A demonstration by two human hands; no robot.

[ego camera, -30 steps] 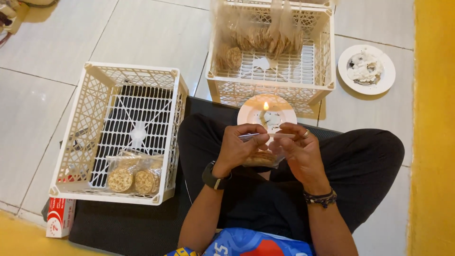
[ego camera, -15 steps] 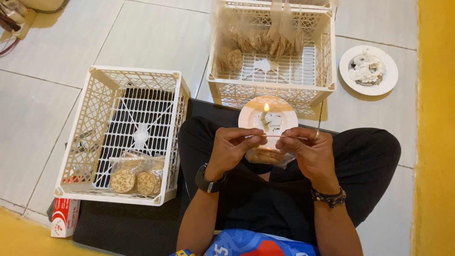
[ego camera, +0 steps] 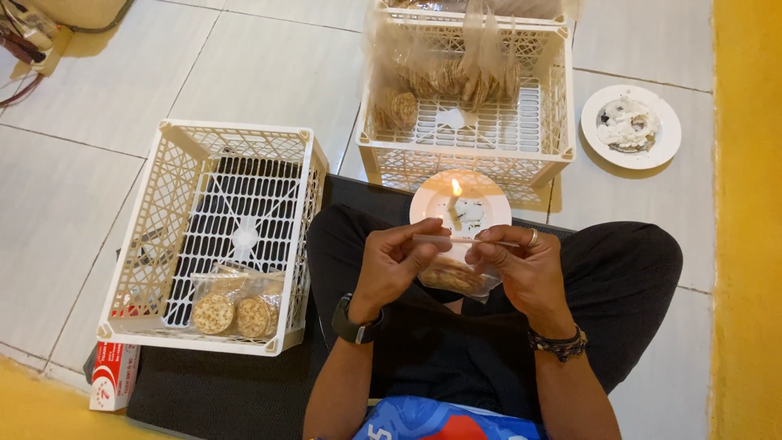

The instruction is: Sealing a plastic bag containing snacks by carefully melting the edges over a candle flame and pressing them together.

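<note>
Both hands have lowered slightly from the candle flame (ego camera: 456, 188); left hand (ego camera: 393, 265) and right hand (ego camera: 521, 265), each grip pinched shut, stretch the cracker bag (ego camera: 454, 273) over the lap.

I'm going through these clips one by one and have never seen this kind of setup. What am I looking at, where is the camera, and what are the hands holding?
There is no machine here: a person sits cross-legged on the floor, and the single camera is worn on their head, looking down. The left hand and right hand pinch the top edge of a clear bag of round crackers between them, close to a lit candle standing on a small plate. On the person's left, a white crate holds sealed cracker packs. A second crate ahead holds more bagged crackers. Further right sits a plate with whitish scraps, and a red-and-white box lies by the near crate.
</note>
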